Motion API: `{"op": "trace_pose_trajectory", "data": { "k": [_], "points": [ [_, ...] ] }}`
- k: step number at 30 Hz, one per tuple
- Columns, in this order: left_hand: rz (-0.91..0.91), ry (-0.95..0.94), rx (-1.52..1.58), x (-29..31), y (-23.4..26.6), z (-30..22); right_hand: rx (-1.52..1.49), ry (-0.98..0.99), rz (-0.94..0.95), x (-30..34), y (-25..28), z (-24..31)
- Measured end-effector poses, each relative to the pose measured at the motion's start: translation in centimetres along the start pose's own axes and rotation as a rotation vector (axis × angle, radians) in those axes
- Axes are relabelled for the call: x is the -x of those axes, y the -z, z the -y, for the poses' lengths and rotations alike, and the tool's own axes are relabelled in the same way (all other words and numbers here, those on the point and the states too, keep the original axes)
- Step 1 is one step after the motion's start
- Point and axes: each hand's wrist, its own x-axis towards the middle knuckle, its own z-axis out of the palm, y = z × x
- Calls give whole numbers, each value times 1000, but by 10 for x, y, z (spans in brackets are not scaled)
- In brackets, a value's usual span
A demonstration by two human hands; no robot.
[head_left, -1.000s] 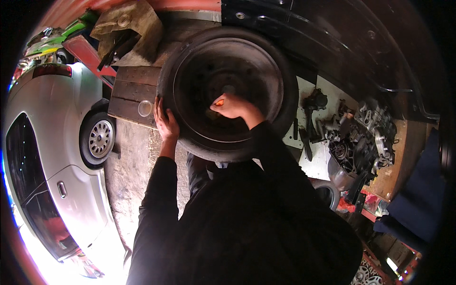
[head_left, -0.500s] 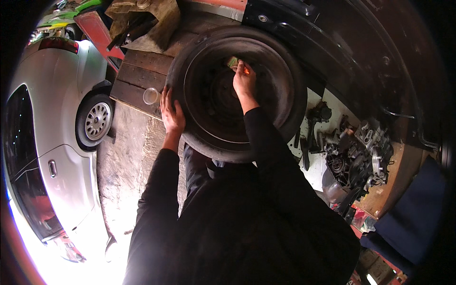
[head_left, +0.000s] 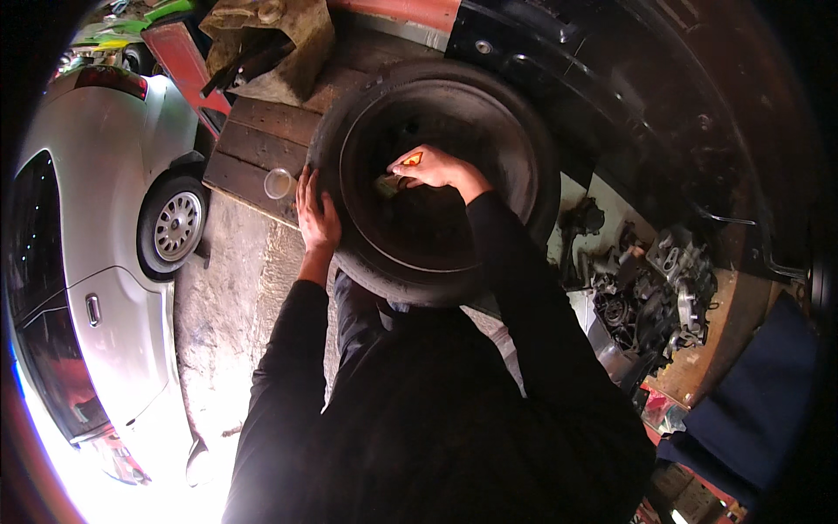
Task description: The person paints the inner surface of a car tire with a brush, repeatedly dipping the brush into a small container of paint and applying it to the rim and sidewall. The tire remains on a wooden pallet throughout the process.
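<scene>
A black tyre (head_left: 345, 236) on a dark steel rim (head_left: 489, 188) lies tilted in front of me, against the wooden bench. My left hand (head_left: 318, 214) rests flat on the tyre's left side with its fingers stretched out, steadying nothing else. Inside the rim's hollow, my right hand (head_left: 441, 168) is closed around a small tool with an orange handle (head_left: 412, 160) and a pale, flat end (head_left: 389, 185). That end is at the rim's inner face; shadow hides whether it touches. A clear plastic cup (head_left: 278, 183) stands on the bench beside my left hand.
Dark planks of the bench (head_left: 253, 140) carry a torn brown sack (head_left: 297, 61) at the back. Left stands a silver car (head_left: 131, 306). A dark car body panel (head_left: 628, 96) fills the far right, with greasy engine parts (head_left: 650, 293) below it and dark blue cloth (head_left: 751, 402) nearby.
My right hand has moved left and nearer to me inside the rim, turning so the tool points left. My left hand stays on the tyre. The wheel looks slightly shifted in view.
</scene>
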Motion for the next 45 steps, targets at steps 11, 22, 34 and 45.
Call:
{"op": "trace_pose_trajectory", "data": {
  "k": [11, 22, 34, 45],
  "points": [
    [9, 23, 10, 1, 5, -7, 283, 262, -1192, 31, -2, -18],
    [1, -5, -3, 1, 3, -4, 313, 525, -758, -3, -98, -15],
    [-11, 1, 12, 1, 2, -3, -966, 181, -819, -21, 37, -19],
    [-8, 20, 20, 0, 1, -8, -147, 286, -897, -30, -96, -39]
  ]
}}
